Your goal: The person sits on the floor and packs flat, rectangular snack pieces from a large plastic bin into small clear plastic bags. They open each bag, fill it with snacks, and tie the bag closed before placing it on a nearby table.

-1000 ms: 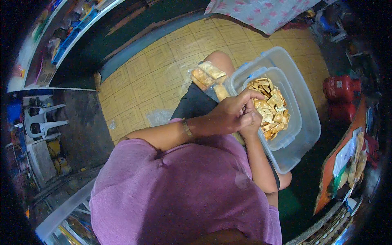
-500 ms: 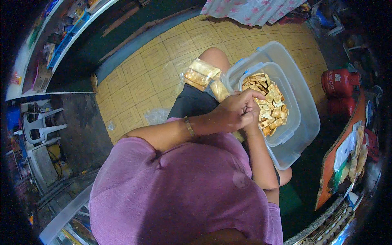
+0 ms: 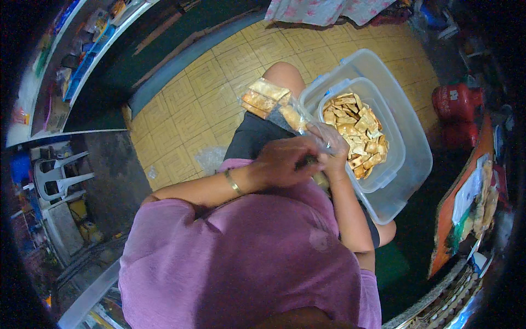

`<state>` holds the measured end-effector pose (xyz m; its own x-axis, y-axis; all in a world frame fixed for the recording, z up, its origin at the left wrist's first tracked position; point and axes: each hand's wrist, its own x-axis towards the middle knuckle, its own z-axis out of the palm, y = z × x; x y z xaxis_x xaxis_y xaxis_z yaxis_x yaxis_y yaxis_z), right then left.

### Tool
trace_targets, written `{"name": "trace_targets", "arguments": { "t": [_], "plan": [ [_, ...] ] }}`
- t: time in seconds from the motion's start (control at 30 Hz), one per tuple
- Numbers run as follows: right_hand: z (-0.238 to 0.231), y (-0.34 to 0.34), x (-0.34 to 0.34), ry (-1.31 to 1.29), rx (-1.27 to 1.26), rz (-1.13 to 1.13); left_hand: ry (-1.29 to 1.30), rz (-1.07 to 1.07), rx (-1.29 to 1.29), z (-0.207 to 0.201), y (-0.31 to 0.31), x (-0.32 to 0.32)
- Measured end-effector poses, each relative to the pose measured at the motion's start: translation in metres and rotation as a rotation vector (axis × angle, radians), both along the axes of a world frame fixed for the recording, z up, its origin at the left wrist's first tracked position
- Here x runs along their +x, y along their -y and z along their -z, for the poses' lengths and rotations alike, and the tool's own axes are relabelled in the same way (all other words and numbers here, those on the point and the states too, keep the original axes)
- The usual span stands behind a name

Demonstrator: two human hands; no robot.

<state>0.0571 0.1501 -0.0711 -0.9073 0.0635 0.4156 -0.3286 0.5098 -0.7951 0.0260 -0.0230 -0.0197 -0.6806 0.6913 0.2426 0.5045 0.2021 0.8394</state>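
Translucent smooth plastic tubs (image 3: 406,137), centre right. Glossy clear plastic bag (image 3: 290,109) of dry, matt golden crackers (image 3: 356,131). Matt purple cloth shirt (image 3: 241,257), lower centre. Thin shiny metal bangle (image 3: 234,182). Patterned yellow floor tiles (image 3: 203,104), slight sheen, upper centre.

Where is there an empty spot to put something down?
The yellow tiled floor left of the knee looks bare. The inner tub is full of crackers, and both hands, left hand and right hand, crowd the lap.
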Motion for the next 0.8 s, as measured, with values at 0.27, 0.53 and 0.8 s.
{"name": "trace_targets", "arguments": {
  "t": [0.27, 0.53, 0.8],
  "plan": [
    [0.002, -0.005, -0.002, 0.071, -0.048, -0.024, -0.196, -0.597, -0.143, 0.031, 0.052, -0.041],
    [-0.003, -0.006, -0.001, 0.083, 0.019, -0.062, 0.671, -0.594, 0.154, 0.094, 0.052, -0.098],
    [-0.011, -0.003, 0.006, 0.053, 0.038, -0.078, 0.490, -0.583, 0.043, 0.102, 0.050, -0.099]
  ]
}}
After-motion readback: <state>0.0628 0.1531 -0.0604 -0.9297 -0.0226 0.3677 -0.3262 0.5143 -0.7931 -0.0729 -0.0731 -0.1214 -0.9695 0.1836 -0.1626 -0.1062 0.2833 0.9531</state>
